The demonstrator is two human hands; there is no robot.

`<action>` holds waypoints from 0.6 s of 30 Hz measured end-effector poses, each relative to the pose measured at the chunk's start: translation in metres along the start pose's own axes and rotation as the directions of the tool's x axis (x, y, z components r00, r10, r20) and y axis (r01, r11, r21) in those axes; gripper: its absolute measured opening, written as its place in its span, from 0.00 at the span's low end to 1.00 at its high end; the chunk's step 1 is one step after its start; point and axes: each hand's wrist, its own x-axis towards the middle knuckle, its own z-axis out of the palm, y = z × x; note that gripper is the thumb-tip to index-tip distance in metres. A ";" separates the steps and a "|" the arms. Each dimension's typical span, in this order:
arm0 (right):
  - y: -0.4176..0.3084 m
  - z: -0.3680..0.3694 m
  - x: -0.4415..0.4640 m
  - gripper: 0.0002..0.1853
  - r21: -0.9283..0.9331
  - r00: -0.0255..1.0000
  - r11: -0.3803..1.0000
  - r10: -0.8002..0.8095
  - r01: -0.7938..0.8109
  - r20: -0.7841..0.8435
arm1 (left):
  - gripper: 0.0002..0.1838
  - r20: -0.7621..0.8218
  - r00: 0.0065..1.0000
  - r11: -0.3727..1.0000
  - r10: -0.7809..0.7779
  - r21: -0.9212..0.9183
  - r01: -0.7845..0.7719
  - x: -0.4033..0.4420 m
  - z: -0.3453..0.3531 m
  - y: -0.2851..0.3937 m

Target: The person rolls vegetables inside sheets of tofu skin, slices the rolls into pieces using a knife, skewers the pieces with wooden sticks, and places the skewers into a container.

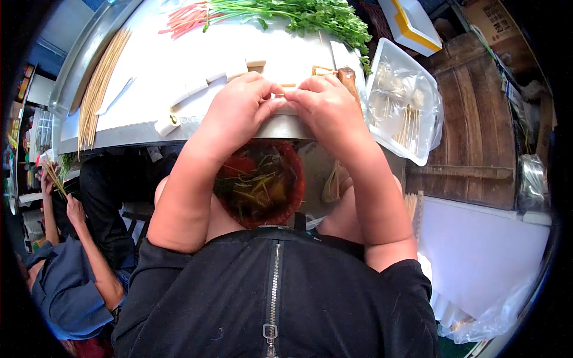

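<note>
My left hand [242, 107] and my right hand [327, 104] meet at the front edge of the white work surface [149, 71]. Both are closed in a pinch, thumbs and fingertips almost touching. What they pinch is mostly hidden; a small tan strip [288, 85] shows just beyond the fingertips. Beside my left hand, a curved row of pale rolled sheets [190, 90] lies on the surface, with a tan roll [255, 63] at its far end. Nearer the edge sits a white roll with green inside [168, 125]. By my right hand is a knife with a wooden handle [347, 79].
Bamboo skewers [101, 89] lie along the left side. Leafy greens [322, 18] spread across the back. At right stands a white tray [418, 156] holding bagged skewered food. Below the edge is a red basin [296, 191] of scraps. Another person's hand [75, 210] holds sticks at left.
</note>
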 end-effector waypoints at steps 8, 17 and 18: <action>-0.001 0.002 0.003 0.11 0.031 0.997 0.999 0.016 -0.014 -0.076 | 0.11 -0.032 0.998 0.999 0.048 0.027 -0.047 0.001 0.005 0.001; -0.005 -0.015 -0.004 0.07 0.293 0.983 0.952 0.033 -0.085 0.179 | 0.12 0.162 0.986 0.999 -0.048 0.025 0.045 -0.013 -0.011 0.013; -0.003 -0.012 -0.004 0.07 0.293 0.983 0.952 0.032 -0.085 0.181 | 0.12 0.162 0.986 0.999 -0.049 0.024 0.046 -0.012 -0.011 0.012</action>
